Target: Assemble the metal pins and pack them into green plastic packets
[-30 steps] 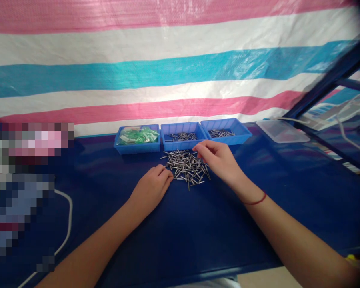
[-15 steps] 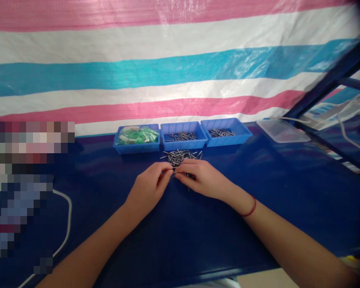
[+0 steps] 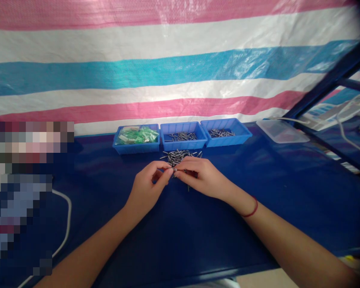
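Note:
My left hand (image 3: 148, 186) has its thumb and fingertips pinched together at the near edge of a pile of thin grey metal pins (image 3: 177, 156). Facing it from the right, my right hand (image 3: 204, 176) pinches too, its fingertips almost touching those of the left. A tiny bit of metal shows between the two pinches; it looks like one of the pins, mostly covered by fingers. Part of the pile lies hidden behind and under my right hand.
Three blue bins stand in a row behind the pile: a left bin (image 3: 136, 149) with green-and-clear plastic packets, a middle bin (image 3: 184, 144) and a right bin (image 3: 229, 141) with metal pins. A clear plastic lid (image 3: 283, 132) lies at right. A white cable (image 3: 69, 216) curves at left, near a blurred-out person.
The fingers of my left hand have shifted slightly, with a wider gap behind the thumb. My right hand's fingers have moved a little; both hands stay at the same spot.

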### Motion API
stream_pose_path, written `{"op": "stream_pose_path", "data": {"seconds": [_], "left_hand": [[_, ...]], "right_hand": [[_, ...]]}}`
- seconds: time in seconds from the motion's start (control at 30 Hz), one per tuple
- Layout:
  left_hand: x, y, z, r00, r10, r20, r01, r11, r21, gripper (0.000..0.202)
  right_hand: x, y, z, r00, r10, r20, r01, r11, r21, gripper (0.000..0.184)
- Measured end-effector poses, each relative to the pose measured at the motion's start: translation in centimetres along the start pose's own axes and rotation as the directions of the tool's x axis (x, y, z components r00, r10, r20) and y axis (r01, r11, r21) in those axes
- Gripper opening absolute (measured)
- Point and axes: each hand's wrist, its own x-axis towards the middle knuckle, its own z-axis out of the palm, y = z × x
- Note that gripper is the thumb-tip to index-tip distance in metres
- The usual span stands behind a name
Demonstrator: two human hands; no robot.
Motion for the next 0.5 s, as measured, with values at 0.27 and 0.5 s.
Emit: {"op": "stream_pose_path", "data": {"seconds": [0.27,0.5], "left_hand": [[0.14,0.07,-0.13,0.998,0.063,-0.011,-0.063,0.997,0.043,0.012],[0.33,-0.09,-0.25,0.983,0.179,0.031,-0.182,0.972,0.148,0.006]], "right_hand": [[-0.05,-0.16,-0.33,0.994,0.012,-0.113,-0.010,1.000,0.016,0.013],[-0.13,-0.35,-0.47,0.981,-0.029,-0.190,0.035,0.999,0.024,0.011]]}}
